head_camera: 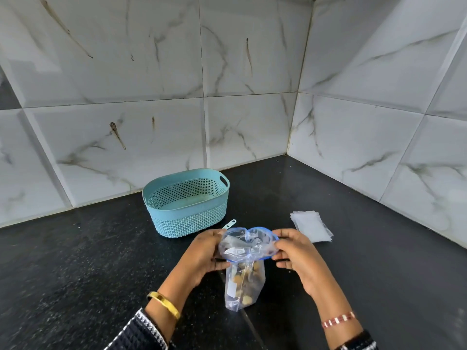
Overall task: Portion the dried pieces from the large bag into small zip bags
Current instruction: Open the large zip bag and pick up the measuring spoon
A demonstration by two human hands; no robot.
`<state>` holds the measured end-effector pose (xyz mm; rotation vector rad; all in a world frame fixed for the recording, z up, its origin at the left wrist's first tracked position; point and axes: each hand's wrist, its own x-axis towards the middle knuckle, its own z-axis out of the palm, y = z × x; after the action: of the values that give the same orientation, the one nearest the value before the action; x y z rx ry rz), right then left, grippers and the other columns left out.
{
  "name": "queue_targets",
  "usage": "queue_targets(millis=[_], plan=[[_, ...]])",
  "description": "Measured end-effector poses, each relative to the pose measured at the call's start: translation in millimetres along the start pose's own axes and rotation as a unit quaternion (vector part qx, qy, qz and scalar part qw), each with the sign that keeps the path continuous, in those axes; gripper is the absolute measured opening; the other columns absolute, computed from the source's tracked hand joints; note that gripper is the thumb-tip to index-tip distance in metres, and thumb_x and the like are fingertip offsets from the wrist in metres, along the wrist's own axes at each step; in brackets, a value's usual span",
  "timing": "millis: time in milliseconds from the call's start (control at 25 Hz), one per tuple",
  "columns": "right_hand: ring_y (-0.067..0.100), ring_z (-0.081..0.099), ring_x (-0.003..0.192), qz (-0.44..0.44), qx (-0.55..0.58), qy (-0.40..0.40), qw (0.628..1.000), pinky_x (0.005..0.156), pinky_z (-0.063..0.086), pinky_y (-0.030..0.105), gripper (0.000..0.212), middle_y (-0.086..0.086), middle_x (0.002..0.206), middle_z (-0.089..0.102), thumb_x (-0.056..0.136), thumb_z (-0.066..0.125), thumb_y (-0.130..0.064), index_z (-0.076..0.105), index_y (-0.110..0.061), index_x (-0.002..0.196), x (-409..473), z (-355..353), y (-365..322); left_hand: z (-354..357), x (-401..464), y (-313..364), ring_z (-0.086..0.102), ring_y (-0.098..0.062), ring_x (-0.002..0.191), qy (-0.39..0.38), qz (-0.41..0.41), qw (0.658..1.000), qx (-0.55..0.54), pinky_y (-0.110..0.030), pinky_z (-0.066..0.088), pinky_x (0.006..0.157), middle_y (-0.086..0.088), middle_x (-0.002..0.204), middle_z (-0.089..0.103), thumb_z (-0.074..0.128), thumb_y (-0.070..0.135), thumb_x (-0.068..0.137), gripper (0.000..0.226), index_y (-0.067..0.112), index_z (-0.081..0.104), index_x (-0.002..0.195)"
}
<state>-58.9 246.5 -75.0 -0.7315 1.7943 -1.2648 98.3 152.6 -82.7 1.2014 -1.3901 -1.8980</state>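
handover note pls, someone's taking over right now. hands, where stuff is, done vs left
Left hand and right hand: each has a grip on one side of the large bag's blue zip mouth, holding it open.
Dried pieces sit low in the bag, which stands on the black counter.
Small zip bags: stacked flat behind the right hand, none visibly filled.
Teal basket: behind the left hand.
Done: bag open. Left: all portioning.
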Motion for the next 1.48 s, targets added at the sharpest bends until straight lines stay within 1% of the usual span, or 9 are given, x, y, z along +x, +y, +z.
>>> queue_targets(millis=[200,400,520,600,880,1000,1120,1320,1480], plan=[[0.018,0.061,0.098,-0.092,-0.094,-0.003,0.991,0.082,0.049,0.032,0.047,0.005,0.104,0.064,0.079,0.068,-0.038,0.056,-0.013,0.116,6,-2,-32,0,-3,24,0.062,-0.015,0.071,0.003,0.044,0.981,0.189,-0.027,0.053,0.058,-0.002,0.084,0.064,0.047,0.056,0.087,0.042,0.017,0.054,0.101],[0.019,0.053,0.068,-0.088,-0.288,-0.078,0.95,0.062,0.043,0.031,0.033,0.011,0.076,0.056,0.079,0.069,-0.03,0.062,0.002,0.08,24,12,-34,5,-4,8,0.061,-0.012,0.058,-0.082,-0.016,0.976,0.202,-0.027,0.055,0.06,-0.004,0.081,0.065,0.067,0.021,0.082,0.037,0.014,0.048,0.113],[0.015,0.051,0.064,-0.07,-0.192,-0.065,0.977,0.058,0.042,0.026,0.021,0.01,0.074,0.054,0.087,0.062,-0.023,0.054,-0.009,0.073,28,15,-28,2,1,-3,0.066,-0.015,0.064,-0.089,-0.026,0.993,0.074,-0.028,0.057,0.061,-0.005,0.084,0.067,0.059,-0.004,0.082,0.036,0.008,0.053,0.116],[0.02,0.062,0.072,-0.012,-0.033,-0.066,0.997,0.072,0.053,0.034,0.016,0.013,0.083,0.065,0.089,0.058,-0.016,0.06,-0.003,0.079,29,12,-25,0,2,-7,0.069,-0.016,0.062,-0.088,-0.035,0.995,-0.036,-0.027,0.059,0.057,-0.008,0.08,0.07,0.054,-0.013,0.082,0.033,0.007,0.056,0.109],[0.03,0.064,0.078,0.136,0.276,-0.115,0.944,0.063,0.057,0.042,0.013,0.022,0.084,0.066,0.091,0.049,0.001,0.059,0.007,0.096,31,8,-16,-5,4,-22,0.072,-0.023,0.068,-0.155,-0.027,0.949,-0.274,-0.03,0.061,0.063,-0.018,0.08,0.072,0.055,-0.006,0.069,0.026,-0.004,0.065,0.093],[0.03,0.062,0.08,0.154,0.338,-0.113,0.921,0.06,0.058,0.042,0.015,0.023,0.087,0.063,0.091,0.045,0.002,0.059,0.008,0.093,40,4,-13,-9,7,-23,0.069,-0.024,0.074,-0.174,-0.042,0.953,-0.246,-0.033,0.058,0.066,-0.017,0.088,0.069,0.058,0.014,0.075,0.022,-0.001,0.065,0.09],[0.029,0.064,0.078,0.168,0.353,-0.114,0.913,0.091,0.048,0.047,0.023,0.024,0.087,0.065,0.092,0.04,0.003,0.058,0.009,0.104,46,13,-1,-10,14,-27,0.063,-0.024,0.086,-0.168,-0.077,0.967,-0.174,-0.038,0.051,0.084,-0.015,0.096,0.066,0.045,0.03,0.093,0.034,0.003,0.062,0.1],[0.024,0.064,0.06,0.099,0.26,-0.07,0.958,0.055,0.056,0.033,0.015,0.015,0.065,0.065,0.09,0.047,0.003,0.06,0.002,0.083,45,16,11,-6,15,-28,0.063,-0.015,0.075,-0.086,-0.071,0.994,-0.011,-0.028,0.053,0.069,-0.005,0.081,0.067,0.044,0.031,0.096,0.028,0.012,0.063,0.089],[0.027,0.064,0.08,0.029,0.092,-0.064,0.993,0.068,0.056,0.035,0.028,0.015,0.089,0.065,0.084,0.065,-0.026,0.063,-0.002,0.1,23,-9,0,-6,17,-17,0.061,-0.015,0.074,-0.061,-0.047,0.996,0.033,-0.029,0.053,0.067,-0.006,0.081,0.064,0.045,0.024,0.097,0.022,0.009,0.06,0.09]])
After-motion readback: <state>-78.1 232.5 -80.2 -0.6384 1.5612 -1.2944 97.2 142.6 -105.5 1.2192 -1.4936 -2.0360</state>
